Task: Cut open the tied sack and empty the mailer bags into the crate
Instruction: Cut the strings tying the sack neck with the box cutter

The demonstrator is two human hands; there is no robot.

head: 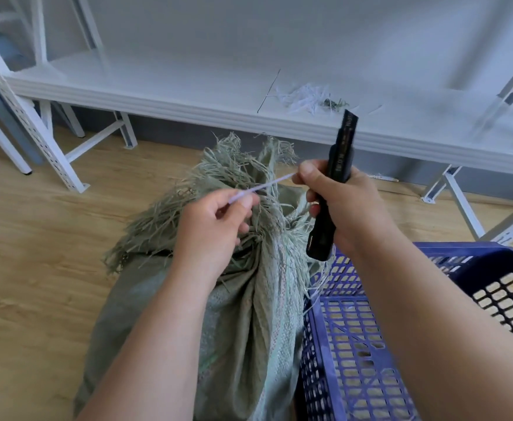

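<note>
Pale tie string stretching taut above gathered sack neck, running up-right from left hand pinch to right hand thumb pinch. Right fingers also clamping black utility knife, upright; blade state indeterminable. Blue crate sitting just right.

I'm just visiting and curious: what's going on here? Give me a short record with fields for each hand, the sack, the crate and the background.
left hand: pinches one end of a pale string
right hand: grips a black utility knife and pinches the string's other end
sack: green woven, frayed top bunched, stands on the wooden floor
crate: blue, perforated, right of the sack; no bags seen inside
shelf: white, behind, with string scraps on it
</note>
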